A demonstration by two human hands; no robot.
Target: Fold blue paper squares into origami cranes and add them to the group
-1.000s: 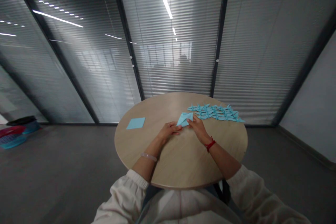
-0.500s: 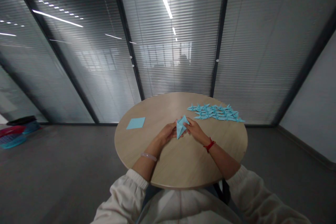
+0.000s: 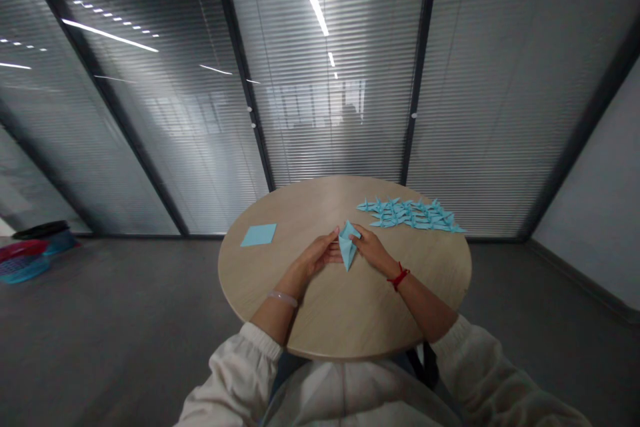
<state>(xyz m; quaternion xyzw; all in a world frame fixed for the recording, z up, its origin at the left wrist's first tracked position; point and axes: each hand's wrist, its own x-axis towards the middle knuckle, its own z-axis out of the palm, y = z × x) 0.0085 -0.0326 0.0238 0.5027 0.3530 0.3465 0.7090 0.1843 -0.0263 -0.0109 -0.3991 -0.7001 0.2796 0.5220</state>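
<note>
A partly folded light blue paper (image 3: 347, 246) stands between both hands above the middle of a round wooden table (image 3: 345, 307). Its long point hangs downward. My left hand (image 3: 317, 257) pinches its left edge with closed fingers; a pale bracelet sits on that wrist. My right hand (image 3: 370, 249) grips the paper's right side, with a red string on the wrist. A flat blue paper square (image 3: 259, 235) lies to the left. Several folded blue paper cranes (image 3: 411, 215) lie in rows at the far right of the table.
Glass walls with lowered blinds (image 3: 330, 67) and dark frames stand behind the table. Coloured baskets (image 3: 30, 255) sit on the grey floor at the far left. A white wall runs along the right.
The folded paper has been lifted from lying flat near the cranes and turned upright, its point now downward. Both hands have drawn slightly nearer together around it.
</note>
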